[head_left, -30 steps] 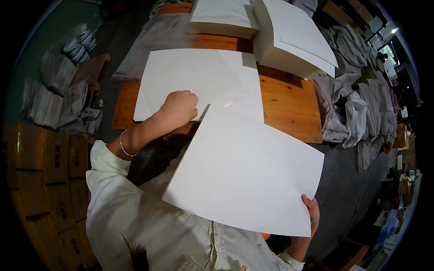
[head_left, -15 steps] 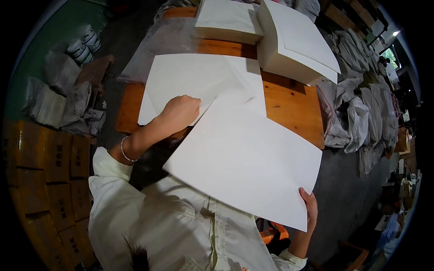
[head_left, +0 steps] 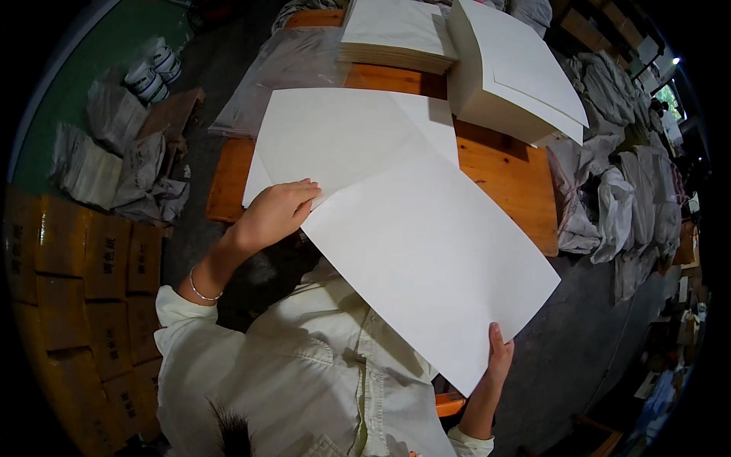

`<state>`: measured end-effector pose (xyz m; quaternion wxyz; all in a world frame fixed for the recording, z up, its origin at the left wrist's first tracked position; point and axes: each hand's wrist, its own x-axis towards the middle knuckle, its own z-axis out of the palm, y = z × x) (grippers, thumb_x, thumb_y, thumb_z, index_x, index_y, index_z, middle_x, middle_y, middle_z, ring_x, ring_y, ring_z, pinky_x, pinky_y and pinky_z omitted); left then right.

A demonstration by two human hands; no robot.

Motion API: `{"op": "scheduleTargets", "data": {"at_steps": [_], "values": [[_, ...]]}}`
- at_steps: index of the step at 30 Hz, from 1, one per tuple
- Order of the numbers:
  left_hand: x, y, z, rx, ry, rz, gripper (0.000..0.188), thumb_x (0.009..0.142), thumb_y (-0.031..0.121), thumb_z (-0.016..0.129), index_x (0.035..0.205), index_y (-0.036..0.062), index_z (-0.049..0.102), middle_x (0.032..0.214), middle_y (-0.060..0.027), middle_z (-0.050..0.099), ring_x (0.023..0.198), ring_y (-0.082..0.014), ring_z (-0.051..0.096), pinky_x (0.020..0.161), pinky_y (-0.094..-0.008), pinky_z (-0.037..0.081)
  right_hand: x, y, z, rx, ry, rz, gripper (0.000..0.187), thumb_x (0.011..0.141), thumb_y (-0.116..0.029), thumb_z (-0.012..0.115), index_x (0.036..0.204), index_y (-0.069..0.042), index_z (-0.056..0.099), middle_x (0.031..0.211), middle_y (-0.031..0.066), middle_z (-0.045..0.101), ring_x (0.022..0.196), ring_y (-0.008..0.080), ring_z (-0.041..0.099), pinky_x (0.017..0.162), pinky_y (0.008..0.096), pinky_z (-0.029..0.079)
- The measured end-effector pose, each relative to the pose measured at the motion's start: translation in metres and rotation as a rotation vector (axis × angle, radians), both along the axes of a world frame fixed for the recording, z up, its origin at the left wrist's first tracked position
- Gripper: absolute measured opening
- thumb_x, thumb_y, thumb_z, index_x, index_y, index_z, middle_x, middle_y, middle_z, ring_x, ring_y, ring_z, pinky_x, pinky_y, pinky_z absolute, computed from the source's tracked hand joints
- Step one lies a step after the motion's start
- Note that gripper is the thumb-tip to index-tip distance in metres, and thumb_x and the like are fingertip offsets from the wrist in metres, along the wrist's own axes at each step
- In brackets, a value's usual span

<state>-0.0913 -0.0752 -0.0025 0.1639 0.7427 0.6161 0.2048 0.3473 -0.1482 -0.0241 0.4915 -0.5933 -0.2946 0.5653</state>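
A large white paper sheet (head_left: 434, 266) slants from the stack toward my right side, bending slightly. My right hand (head_left: 499, 356) grips its lower right edge, thumb on top. At the sheet's upper left corner, my left hand (head_left: 276, 215) has its fingers together over the edge; its thumb is hidden. Beneath and beyond lies a flat white paper stack (head_left: 438, 122), with a thin, slightly translucent sheet (head_left: 335, 137) spread over its top.
The stack rests on an orange-brown wooden table (head_left: 506, 183). At its far side stand a low paper pile (head_left: 400, 30) and a tall paper pile (head_left: 521, 68). Clear plastic film (head_left: 293, 68) hangs over the far left edge. Cartons (head_left: 106, 266) are piled at left, sacks (head_left: 640, 183) at right.
My left hand has moved down and left from above the stack to the sheet's corner, its fist loosening. The sheet has turned, its near corner swinging left and down with my right hand.
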Motion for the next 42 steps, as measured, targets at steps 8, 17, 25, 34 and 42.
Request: {"op": "scheduleTargets", "data": {"at_steps": [8, 17, 25, 34, 42], "values": [[-0.01, -0.009, -0.011, 0.108, 0.001, -0.018, 0.029, 0.084, 0.0, 0.052, 0.11, -0.0049, 0.063, 0.116, -0.0203, 0.062, 0.116, -0.0293, 0.056, 0.1, -0.0357, 0.046, -0.005, -0.01, -0.011, 0.027, -0.03, -0.09, 0.021, 0.093, -0.016, 0.059, 0.099, 0.004, 0.059, 0.086, 0.0073, 0.064, 0.072, 0.0132, 0.063, 0.066, 0.0275, 0.052], [-0.016, -0.012, 0.001, -0.042, -0.169, -0.026, 0.036, 0.081, -0.003, 0.05, 0.116, -0.0042, 0.06, 0.119, -0.0226, 0.059, 0.12, -0.0312, 0.052, 0.102, -0.0342, 0.043, -0.001, -0.011, -0.014, 0.05, -0.067, -0.055, 0.023, 0.093, -0.018, 0.057, 0.097, 0.004, 0.058, 0.081, 0.0073, 0.064, 0.066, 0.0136, 0.063, 0.061, 0.0283, 0.052], [-0.02, -0.011, 0.006, -0.101, -0.27, -0.026, 0.036, 0.081, -0.003, 0.052, 0.117, -0.0046, 0.059, 0.119, -0.023, 0.059, 0.121, -0.032, 0.051, 0.102, -0.0337, 0.042, -0.002, -0.013, -0.009, -0.01, -0.014, -0.004, 0.041, 0.09, -0.022, 0.061, 0.112, 0.011, 0.05, 0.091, 0.0155, 0.063, 0.076, 0.0182, 0.063, 0.069, 0.0295, 0.051], [0.01, -0.015, -0.021, 0.192, 0.264, 0.221, 0.022, 0.082, 0.005, 0.06, 0.102, -0.0016, 0.066, 0.105, -0.0175, 0.066, 0.101, -0.0276, 0.064, 0.084, -0.0344, 0.054, -0.044, -0.023, -0.014, 0.074, 0.069, -0.127, 0.02, 0.093, -0.016, 0.057, 0.1, 0.003, 0.057, 0.086, 0.0061, 0.062, 0.075, 0.0125, 0.062, 0.066, 0.0269, 0.05], [0.034, -0.006, -0.019, 0.459, 0.373, 0.209, 0.02, 0.084, 0.011, 0.062, 0.101, 0.0017, 0.066, 0.102, -0.0134, 0.068, 0.091, -0.0268, 0.068, 0.074, -0.0335, 0.056, -0.075, -0.017, -0.015, 0.011, 0.149, -0.123, 0.028, 0.093, -0.019, 0.06, 0.109, 0.004, 0.054, 0.101, 0.0093, 0.062, 0.089, 0.0143, 0.062, 0.076, 0.028, 0.052]]}}
